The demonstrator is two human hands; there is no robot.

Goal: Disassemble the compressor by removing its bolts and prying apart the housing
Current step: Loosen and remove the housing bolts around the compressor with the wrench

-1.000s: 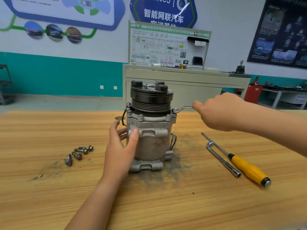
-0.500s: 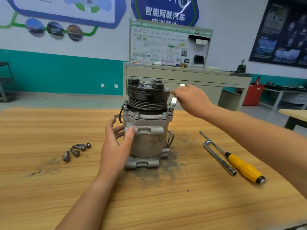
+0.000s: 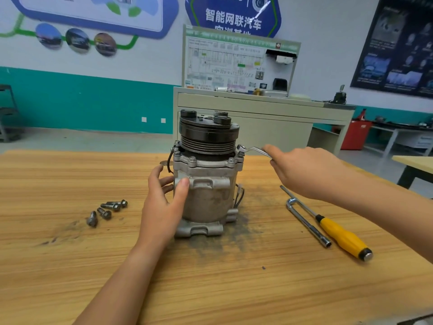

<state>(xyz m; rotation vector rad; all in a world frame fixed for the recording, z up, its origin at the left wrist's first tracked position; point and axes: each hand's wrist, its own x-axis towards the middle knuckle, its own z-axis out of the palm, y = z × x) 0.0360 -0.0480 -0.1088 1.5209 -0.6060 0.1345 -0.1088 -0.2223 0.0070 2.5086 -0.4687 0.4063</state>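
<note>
Compressor (image 3: 206,184) stands upright mid-table (image 3: 70,266), black pulley (image 3: 208,134) on top, base in a patch of dark grime (image 3: 236,240). Your left hand (image 3: 164,202) holds its left side: thumb pressed on the housing front, fingers curled round behind. Your right hand (image 3: 304,172) grips the handle of a bent wrench (image 3: 251,150), fingers closed on it. The wrench's ring end sits on the right corner of the top flange. Flange bolts (image 3: 192,158) sit seated along the front. Four loose bolts (image 3: 107,211) lie on the table left of the compressor, well apart from it. To its right lie an L-shaped socket wrench (image 3: 304,221) and a yellow-handled screwdriver (image 3: 339,233), side by side.
</note>
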